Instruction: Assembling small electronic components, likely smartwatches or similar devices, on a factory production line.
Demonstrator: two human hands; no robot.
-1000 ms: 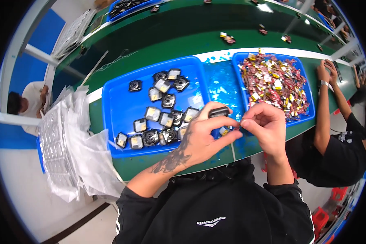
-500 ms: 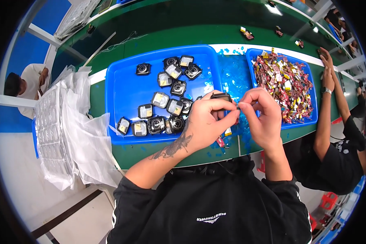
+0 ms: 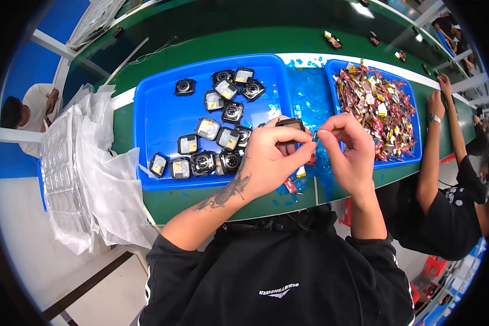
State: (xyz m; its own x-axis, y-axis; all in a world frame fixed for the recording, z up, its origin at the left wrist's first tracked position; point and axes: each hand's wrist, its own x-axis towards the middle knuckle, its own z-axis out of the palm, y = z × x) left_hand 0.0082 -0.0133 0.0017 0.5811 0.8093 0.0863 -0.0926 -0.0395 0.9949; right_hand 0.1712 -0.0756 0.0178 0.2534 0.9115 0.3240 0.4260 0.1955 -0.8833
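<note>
My left hand (image 3: 269, 157) grips a small black square watch case (image 3: 291, 125) over the front edge of the green bench. My right hand (image 3: 349, 152) pinches a tiny part (image 3: 315, 136) right against the case's right side. Behind my hands a blue tray (image 3: 163, 111) holds several black square watch cases (image 3: 217, 136), some showing silvery insides. To the right a second blue tray (image 3: 414, 117) is filled with a heap of small red and gold pieces (image 3: 376, 108).
Blue film scraps (image 3: 309, 92) lie between the trays. Stacked clear plastic trays in bags (image 3: 73, 163) stand at the left. Another person's arm (image 3: 437, 141) rests on the bench at the right. Someone in white (image 3: 30, 108) sits far left.
My hands and the watch case stay together in front of me; the right hand's fingers have shifted at the case's edge. The view has moved slightly.
</note>
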